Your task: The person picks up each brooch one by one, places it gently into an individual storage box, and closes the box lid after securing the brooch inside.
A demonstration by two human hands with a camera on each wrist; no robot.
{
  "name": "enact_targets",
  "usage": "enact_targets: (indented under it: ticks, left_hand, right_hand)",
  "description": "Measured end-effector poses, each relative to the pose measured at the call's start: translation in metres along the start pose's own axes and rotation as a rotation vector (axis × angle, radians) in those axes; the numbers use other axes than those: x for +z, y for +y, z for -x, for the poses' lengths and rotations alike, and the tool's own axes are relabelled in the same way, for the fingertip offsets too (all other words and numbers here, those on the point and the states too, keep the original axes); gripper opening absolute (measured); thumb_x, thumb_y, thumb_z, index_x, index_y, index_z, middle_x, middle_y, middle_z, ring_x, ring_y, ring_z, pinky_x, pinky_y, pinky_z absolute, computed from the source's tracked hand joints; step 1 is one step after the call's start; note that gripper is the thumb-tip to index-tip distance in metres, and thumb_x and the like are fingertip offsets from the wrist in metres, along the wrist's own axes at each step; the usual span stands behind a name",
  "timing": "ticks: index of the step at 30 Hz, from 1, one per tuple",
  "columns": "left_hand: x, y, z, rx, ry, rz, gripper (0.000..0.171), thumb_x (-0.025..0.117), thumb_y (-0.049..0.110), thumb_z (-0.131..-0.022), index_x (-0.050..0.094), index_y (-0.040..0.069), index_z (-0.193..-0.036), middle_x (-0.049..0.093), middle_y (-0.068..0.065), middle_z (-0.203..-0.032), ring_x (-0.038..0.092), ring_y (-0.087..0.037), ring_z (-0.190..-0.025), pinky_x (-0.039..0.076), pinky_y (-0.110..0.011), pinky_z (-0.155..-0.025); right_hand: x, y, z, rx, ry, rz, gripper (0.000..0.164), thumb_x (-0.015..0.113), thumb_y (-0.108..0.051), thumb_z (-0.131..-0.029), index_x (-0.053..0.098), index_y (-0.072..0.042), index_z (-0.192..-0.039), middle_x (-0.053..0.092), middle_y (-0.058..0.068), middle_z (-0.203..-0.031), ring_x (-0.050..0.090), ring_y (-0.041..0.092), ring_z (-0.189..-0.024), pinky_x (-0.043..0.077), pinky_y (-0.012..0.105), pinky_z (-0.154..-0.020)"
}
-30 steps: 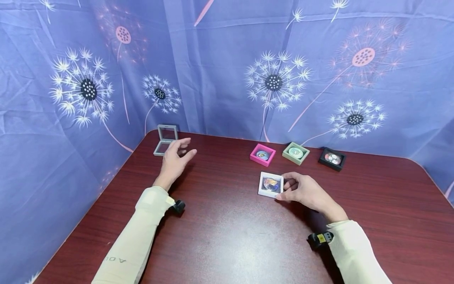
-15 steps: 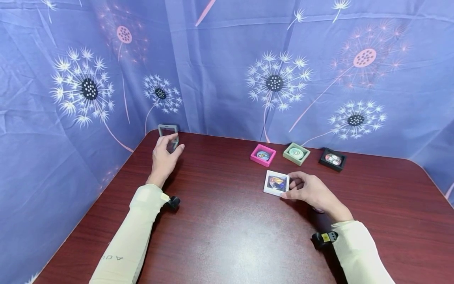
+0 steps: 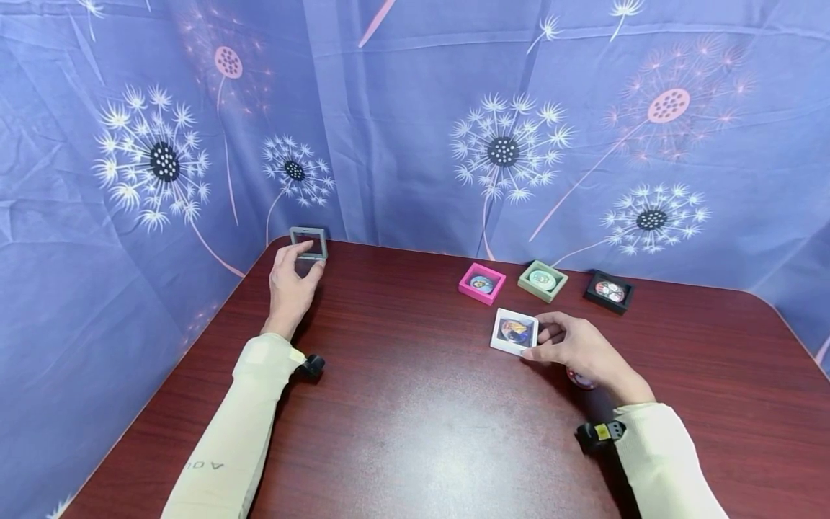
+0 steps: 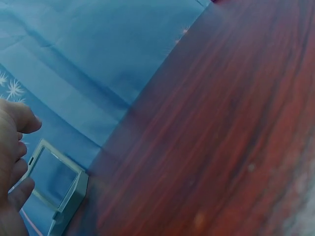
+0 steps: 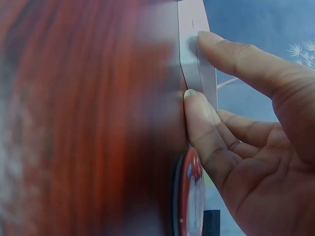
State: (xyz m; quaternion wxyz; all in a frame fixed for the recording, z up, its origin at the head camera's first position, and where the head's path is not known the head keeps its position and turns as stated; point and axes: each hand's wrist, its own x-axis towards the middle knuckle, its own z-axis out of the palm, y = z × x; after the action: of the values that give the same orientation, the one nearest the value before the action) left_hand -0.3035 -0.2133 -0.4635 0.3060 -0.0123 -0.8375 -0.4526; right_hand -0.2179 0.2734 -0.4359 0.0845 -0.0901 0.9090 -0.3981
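My right hand (image 3: 586, 353) pinches the right edge of a white square display frame (image 3: 514, 331) with a round colourful picture inside. In the right wrist view, thumb and fingertips press on the white frame's side (image 5: 189, 42). My left hand (image 3: 292, 285) reaches over a grey hinged display frame (image 3: 309, 231) at the far left corner, one half of it upright; the hand hides the lower part. In the left wrist view its fingers hover beside the grey frame (image 4: 71, 196), thumb and index finger apart. Partly hidden under the right wrist lies a red-rimmed round disc (image 3: 581, 380).
Along the back of the dark red wooden table (image 3: 389, 404) stand a pink frame (image 3: 481, 283), a pale green frame (image 3: 542, 280) and a black frame (image 3: 609, 291), each with a round picture. A blue dandelion-print cloth (image 3: 402, 144) hangs behind and at left.
My left hand has shifted left and slightly forward over the grey frame. My right hand has carried the white frame a little to the right, uncovering the red-rimmed disc.
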Motion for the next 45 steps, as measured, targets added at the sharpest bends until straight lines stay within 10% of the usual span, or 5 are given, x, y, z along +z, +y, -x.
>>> enact_targets:
  ticks: [45]
  left_hand:
    - [-0.018, -0.032, -0.017, -0.306, -0.070, -0.088, 0.059, 0.067, 0.014, -0.102, 0.047, -0.005, -0.154, 0.048, -0.026, -0.149, 0.047, -0.041, -0.139, 0.038, -0.049, -0.115]
  right_hand:
    - [-0.035, 0.032, 0.010, 0.083, 0.046, 0.097, 0.082, 0.088, -0.035, -0.089, 0.051, 0.011, -0.145, 0.071, 0.015, -0.111, 0.067, 0.021, -0.093, 0.053, 0.034, -0.077]
